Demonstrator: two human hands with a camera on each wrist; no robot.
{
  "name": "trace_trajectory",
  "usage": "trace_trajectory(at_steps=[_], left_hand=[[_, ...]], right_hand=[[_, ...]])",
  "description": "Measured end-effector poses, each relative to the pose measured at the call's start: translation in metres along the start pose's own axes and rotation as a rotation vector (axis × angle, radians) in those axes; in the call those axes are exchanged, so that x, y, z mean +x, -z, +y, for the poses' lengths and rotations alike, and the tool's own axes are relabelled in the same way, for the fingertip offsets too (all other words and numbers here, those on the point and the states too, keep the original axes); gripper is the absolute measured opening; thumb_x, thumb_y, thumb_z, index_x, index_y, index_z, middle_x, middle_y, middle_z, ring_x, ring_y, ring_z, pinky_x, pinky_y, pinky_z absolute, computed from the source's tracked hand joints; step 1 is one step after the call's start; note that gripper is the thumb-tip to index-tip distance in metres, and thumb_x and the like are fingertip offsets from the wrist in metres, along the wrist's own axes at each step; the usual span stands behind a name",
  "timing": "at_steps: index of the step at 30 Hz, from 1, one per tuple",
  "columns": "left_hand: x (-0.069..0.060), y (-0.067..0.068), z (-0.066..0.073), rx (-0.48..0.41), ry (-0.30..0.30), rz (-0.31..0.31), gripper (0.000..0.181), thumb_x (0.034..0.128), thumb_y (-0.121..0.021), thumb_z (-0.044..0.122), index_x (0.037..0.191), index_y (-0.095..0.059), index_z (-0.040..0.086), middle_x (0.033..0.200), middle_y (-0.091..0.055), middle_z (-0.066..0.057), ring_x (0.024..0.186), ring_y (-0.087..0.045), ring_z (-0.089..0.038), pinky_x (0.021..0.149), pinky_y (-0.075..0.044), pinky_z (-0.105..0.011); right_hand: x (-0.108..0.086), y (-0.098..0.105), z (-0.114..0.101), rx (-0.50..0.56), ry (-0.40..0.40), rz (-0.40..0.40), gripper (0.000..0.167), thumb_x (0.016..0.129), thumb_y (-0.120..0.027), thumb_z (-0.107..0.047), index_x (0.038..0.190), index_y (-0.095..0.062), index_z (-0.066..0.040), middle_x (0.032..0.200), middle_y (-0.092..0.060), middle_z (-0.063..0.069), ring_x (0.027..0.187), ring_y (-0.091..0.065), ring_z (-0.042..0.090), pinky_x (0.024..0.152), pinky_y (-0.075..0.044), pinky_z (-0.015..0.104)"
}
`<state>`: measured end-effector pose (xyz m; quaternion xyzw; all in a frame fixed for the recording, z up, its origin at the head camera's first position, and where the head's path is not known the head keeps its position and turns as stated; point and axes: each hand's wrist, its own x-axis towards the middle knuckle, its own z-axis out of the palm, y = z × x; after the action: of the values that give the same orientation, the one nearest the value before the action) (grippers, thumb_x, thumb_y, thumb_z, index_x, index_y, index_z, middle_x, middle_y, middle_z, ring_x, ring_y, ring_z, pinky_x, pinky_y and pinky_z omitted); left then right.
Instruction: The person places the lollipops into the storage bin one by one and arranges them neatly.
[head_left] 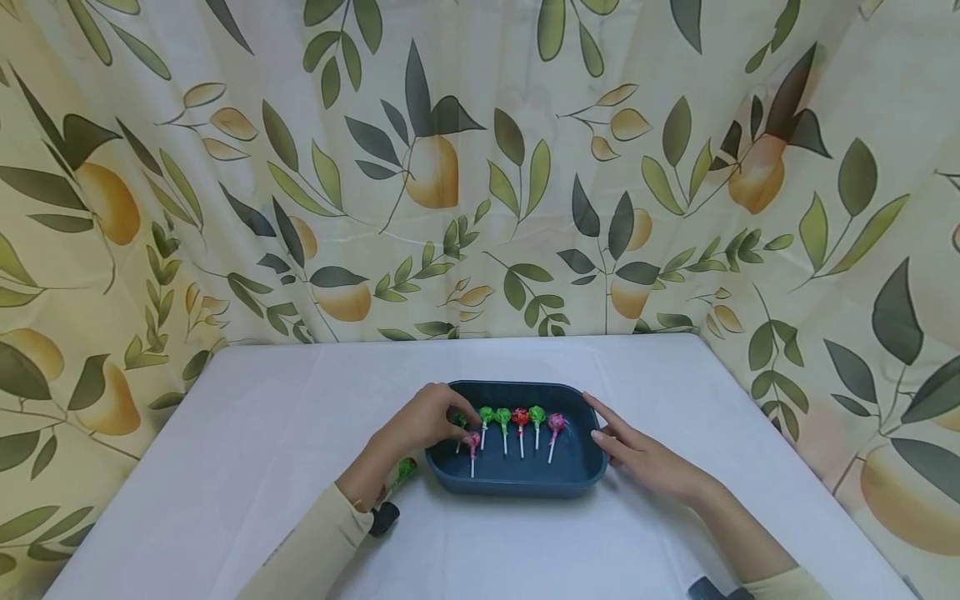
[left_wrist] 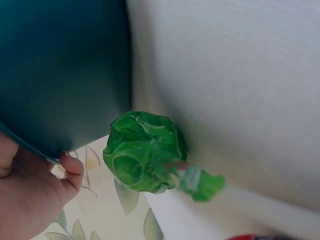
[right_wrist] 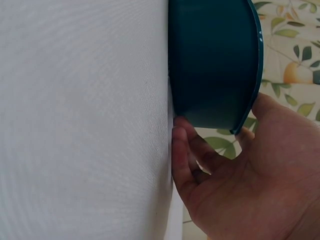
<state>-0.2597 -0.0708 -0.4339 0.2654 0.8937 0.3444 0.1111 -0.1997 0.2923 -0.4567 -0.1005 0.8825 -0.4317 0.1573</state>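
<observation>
A dark blue tray [head_left: 517,483] stands on the table, with several wrapped lollipops in a rough row inside it. Reaching over the tray's left end, my left hand [head_left: 431,417] pinches a pink lollipop [head_left: 474,439] whose white stick points towards me. Its fingers partly cover a green lollipop [head_left: 460,421]; in the left wrist view, the tray wall hides the fingertips. My right hand [head_left: 648,458] rests against the tray's right end. In the right wrist view, its loosely bent fingers [right_wrist: 185,150] touch the tray's outer wall [right_wrist: 215,65] and rim.
A green lollipop [head_left: 406,470] lies outside the tray, by my left wrist; it is large in the left wrist view. Something red [left_wrist: 250,237] shows at that view's bottom edge. The table [head_left: 300,400] has a white cover; a leaf-and-fruit curtain [head_left: 465,275] hangs behind.
</observation>
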Motion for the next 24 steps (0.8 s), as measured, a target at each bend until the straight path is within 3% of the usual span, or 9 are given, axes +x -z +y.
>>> trace_trajectory(at_steps=[3, 7, 16, 24], left_hand=[[-0.001, 0.002, -0.001, -0.023, -0.003, 0.005, 0.019, 0.084, -0.086, 0.005, 0.102, -0.083, 0.011, 0.1, -0.075, 0.001, 0.093, -0.064, -0.021, 0.083, -0.056, -0.037], [-0.005, 0.006, -0.002, -0.036, -0.041, 0.009, 0.019, 0.0845, -0.086, 0.006, 0.103, -0.083, 0.01, 0.098, -0.075, -0.002, 0.078, -0.059, -0.018, 0.065, -0.051, -0.03], [-0.016, 0.018, -0.006, -0.011, -0.131, 0.053, 0.02, 0.087, -0.084, 0.006, 0.107, -0.082, 0.008, 0.101, -0.077, -0.003, 0.075, -0.055, -0.018, 0.063, -0.046, -0.028], [-0.027, 0.022, -0.013, 0.027, -0.178, 0.118, 0.022, 0.0858, -0.086, 0.011, 0.107, -0.082, 0.009, 0.1, -0.077, -0.001, 0.08, -0.055, -0.016, 0.071, -0.046, -0.033]], right_hand=[[0.0, 0.0, 0.0, 0.002, 0.002, 0.0, 0.061, 0.11, -0.047, -0.046, 0.163, -0.017, -0.047, 0.123, -0.053, 0.011, 0.102, -0.056, 0.026, 0.087, -0.046, 0.044], [0.0, 0.001, 0.001, 0.012, 0.008, 0.0, 0.061, 0.109, -0.047, -0.049, 0.163, -0.017, -0.047, 0.122, -0.053, 0.011, 0.102, -0.056, 0.026, 0.088, -0.045, 0.044], [0.002, 0.002, 0.002, 0.003, 0.001, -0.005, 0.063, 0.109, -0.049, -0.047, 0.163, -0.017, -0.047, 0.124, -0.053, 0.011, 0.103, -0.056, 0.025, 0.087, -0.046, 0.045], [0.003, 0.002, 0.002, 0.002, 0.002, -0.008, 0.063, 0.109, -0.048, -0.047, 0.164, -0.017, -0.045, 0.124, -0.054, 0.011, 0.103, -0.056, 0.025, 0.087, -0.046, 0.044]])
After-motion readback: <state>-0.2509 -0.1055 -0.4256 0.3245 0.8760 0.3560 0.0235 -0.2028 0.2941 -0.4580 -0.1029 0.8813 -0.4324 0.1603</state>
